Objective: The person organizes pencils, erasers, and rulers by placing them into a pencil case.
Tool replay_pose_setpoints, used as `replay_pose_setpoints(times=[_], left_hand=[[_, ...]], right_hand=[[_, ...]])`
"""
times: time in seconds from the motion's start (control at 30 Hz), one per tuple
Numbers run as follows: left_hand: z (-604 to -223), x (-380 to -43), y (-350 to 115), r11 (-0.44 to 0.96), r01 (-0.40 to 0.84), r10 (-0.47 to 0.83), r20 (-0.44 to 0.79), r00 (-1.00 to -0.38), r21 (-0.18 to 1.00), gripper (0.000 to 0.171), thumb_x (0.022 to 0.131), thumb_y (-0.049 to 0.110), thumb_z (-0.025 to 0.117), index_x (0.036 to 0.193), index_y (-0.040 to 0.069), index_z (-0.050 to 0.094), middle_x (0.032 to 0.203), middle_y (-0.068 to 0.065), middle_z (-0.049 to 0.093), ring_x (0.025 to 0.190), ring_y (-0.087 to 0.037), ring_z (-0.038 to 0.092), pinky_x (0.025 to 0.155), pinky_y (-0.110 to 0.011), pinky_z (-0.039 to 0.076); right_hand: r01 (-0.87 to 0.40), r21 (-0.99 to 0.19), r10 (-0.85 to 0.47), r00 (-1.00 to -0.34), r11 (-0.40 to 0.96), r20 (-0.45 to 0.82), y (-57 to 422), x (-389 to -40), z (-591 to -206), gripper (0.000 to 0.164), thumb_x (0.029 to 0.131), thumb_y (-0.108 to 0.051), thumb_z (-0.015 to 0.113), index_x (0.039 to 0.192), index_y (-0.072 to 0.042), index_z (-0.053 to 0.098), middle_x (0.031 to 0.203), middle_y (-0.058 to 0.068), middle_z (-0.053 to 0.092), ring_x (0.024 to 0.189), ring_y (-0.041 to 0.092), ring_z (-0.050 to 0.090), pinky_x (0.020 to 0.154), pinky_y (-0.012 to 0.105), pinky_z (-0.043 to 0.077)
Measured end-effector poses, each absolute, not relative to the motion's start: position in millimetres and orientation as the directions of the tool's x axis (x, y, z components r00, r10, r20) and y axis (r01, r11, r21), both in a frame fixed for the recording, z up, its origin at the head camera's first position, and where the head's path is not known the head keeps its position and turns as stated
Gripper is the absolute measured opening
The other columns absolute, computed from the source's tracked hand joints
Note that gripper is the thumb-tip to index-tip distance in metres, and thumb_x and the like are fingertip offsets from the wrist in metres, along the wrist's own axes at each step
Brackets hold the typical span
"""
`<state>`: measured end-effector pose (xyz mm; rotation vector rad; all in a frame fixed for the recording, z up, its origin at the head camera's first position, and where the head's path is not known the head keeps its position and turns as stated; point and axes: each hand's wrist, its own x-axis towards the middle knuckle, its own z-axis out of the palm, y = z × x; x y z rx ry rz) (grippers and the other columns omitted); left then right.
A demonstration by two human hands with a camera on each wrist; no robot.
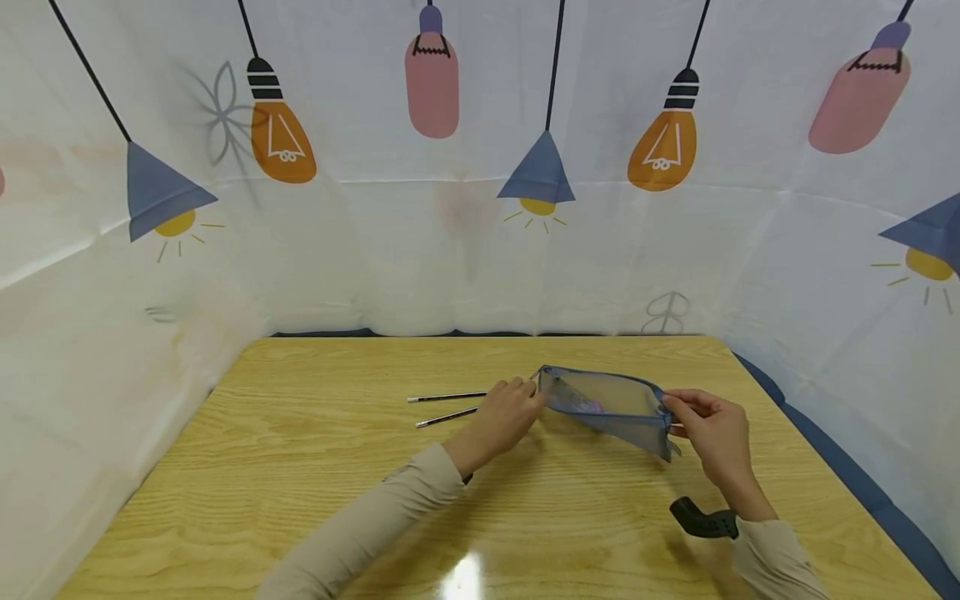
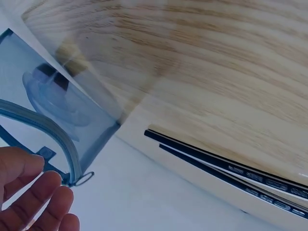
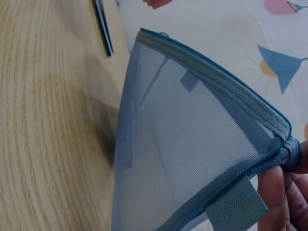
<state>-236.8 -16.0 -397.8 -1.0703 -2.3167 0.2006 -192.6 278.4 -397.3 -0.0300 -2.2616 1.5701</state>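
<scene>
A blue mesh zipper pouch is held tilted over the table, its zip side gaping. My right hand pinches its right corner; in the right wrist view the thumb and fingers grip beside a small fabric tab. My left hand is at the pouch's left end, fingers loosely bent near the zipper pull and holding nothing. Through the mesh shows a rounded item with a dark part, purplish in the head view. Two dark printed pencils lie side by side, left of the pouch.
The wood-grain table has a white curtain with printed lamps behind it and along both sides. A black strap sits on the right wrist, sticking out toward the middle.
</scene>
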Motion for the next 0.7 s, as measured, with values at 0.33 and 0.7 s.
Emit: replay_pose_setpoints(times=[0.33, 0.7], left_hand=[[-400, -238, -42, 0.712, 0.618, 0.696, 0.457, -0.555, -0.333, 0.006, 0.095, 0.012, 0.064, 0.095, 0.011, 0.07, 0.077, -0.001, 0.056, 0.059, -0.01, 0.043, 0.052, -0.022, 0.037], [-404, -238, -52, 0.765, 0.56, 0.64, 0.466, -0.611, -0.317, 0.008, 0.094, 0.017, 0.066, 0.097, 0.011, 0.071, 0.082, -0.002, 0.061, 0.068, -0.015, 0.056, 0.059, -0.028, 0.049]], right_hand=[[-0.199, -0.913, 0.231, -0.928, 0.355, 0.292, 278, -193, -397, 0.034, 0.094, -0.017, 0.066, 0.107, 0.014, 0.065, 0.078, -0.006, 0.068, 0.064, 0.01, 0.066, 0.058, 0.026, 0.055], [-0.172, -0.931, 0.246, -0.934, 0.321, 0.258, 279, -194, -397, 0.033, 0.093, -0.018, 0.067, 0.106, 0.013, 0.065, 0.077, -0.006, 0.068, 0.063, 0.01, 0.066, 0.058, 0.026, 0.055]])
